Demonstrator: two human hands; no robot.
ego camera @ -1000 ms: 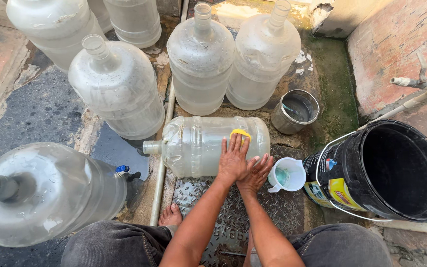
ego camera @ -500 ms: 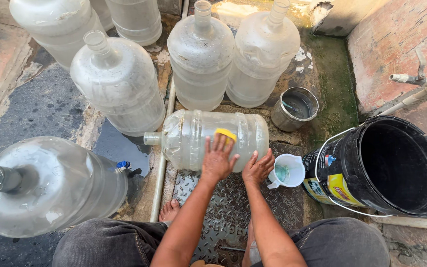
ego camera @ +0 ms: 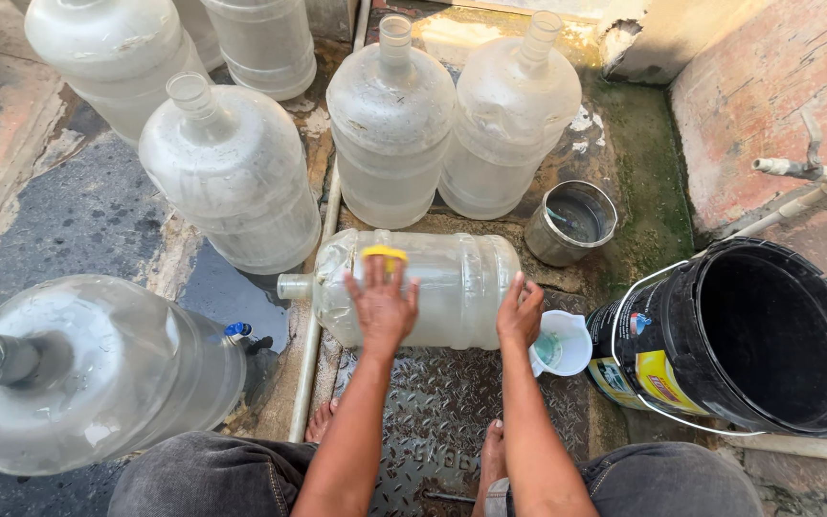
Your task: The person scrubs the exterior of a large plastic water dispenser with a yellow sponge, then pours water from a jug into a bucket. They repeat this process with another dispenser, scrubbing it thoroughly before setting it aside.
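A large clear water jug (ego camera: 433, 287) is lying on its side on the wet ground, its neck pointing to the person's left and its base to the right, just above a patterned metal plate (ego camera: 442, 402). The left hand (ego camera: 382, 304) is pressing flat on the jug's upper side with a yellow sponge (ego camera: 384, 255) under the fingertips; the grip looks like an open palm pinning the sponge rather than a clench, though the fingers are hiding most of it. The right hand (ego camera: 520, 311) is resting open against the jug's base end, fingers spread, bracing it without closing on anything.

Just right of that hand a small white plastic jug (ego camera: 561, 343) holding greenish liquid is standing upright, touching or nearly touching a black bucket (ego camera: 658, 316) with a wire handle. Behind them a dented metal tin (ego camera: 570, 222) is sitting near two upright water jugs (ego camera: 391, 120) (ego camera: 512, 115). More upright jugs are standing to the left (ego camera: 232, 172) and at the top left (ego camera: 112, 57), and another big one (ego camera: 98, 373) is looming close to the camera at the lower left. A white pipe with a tap (ego camera: 806, 172) is running along the brick wall at right. Bare feet are showing on the metal plate between the person's knees.
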